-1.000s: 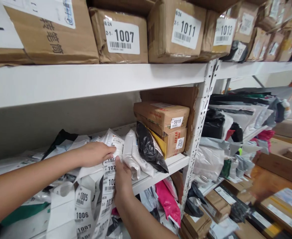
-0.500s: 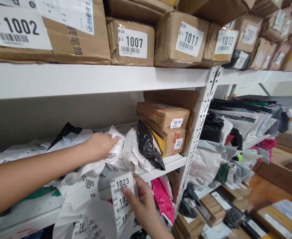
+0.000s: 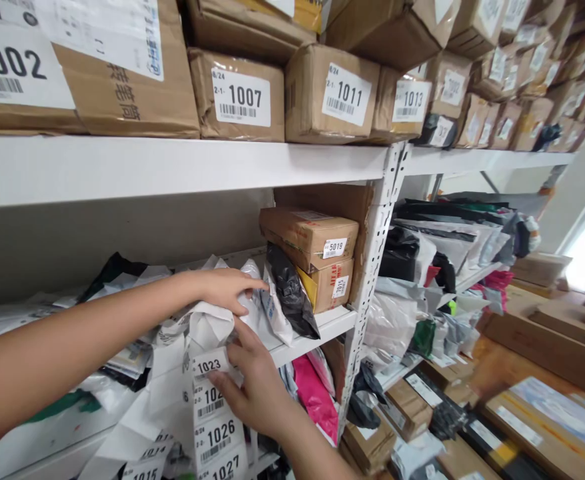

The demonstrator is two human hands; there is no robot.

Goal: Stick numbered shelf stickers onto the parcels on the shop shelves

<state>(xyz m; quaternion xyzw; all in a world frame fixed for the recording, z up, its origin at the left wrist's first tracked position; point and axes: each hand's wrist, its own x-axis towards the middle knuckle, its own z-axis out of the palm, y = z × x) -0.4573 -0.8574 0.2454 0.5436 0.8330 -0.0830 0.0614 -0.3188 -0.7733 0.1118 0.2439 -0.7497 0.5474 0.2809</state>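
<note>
My left hand (image 3: 225, 288) lies on top of a white poly mailer (image 3: 207, 325) on the middle shelf, its fingers curled over the bag's upper edge. Just below it, my right hand (image 3: 252, 383) pinches the top of a hanging strip of numbered barcode labels (image 3: 217, 427), at the label marked 1023; labels 1026 and 1027 dangle underneath. More white mailers (image 3: 267, 303) and a black poly bag (image 3: 290, 297) lean against the pile to the right of my hands.
Cardboard boxes (image 3: 240, 93) numbered 1002, 1007, 1011, 1013 line the top shelf (image 3: 172, 167). Two stacked boxes (image 3: 317, 257) sit by the white upright post (image 3: 372, 267). Poly bags fill the right bay; a pink bag (image 3: 315, 397) and boxes lie lower down.
My right hand rose with the label strip toward the white mailer. My left hand slid right along the mailer's top. The view shifted slightly left.
</note>
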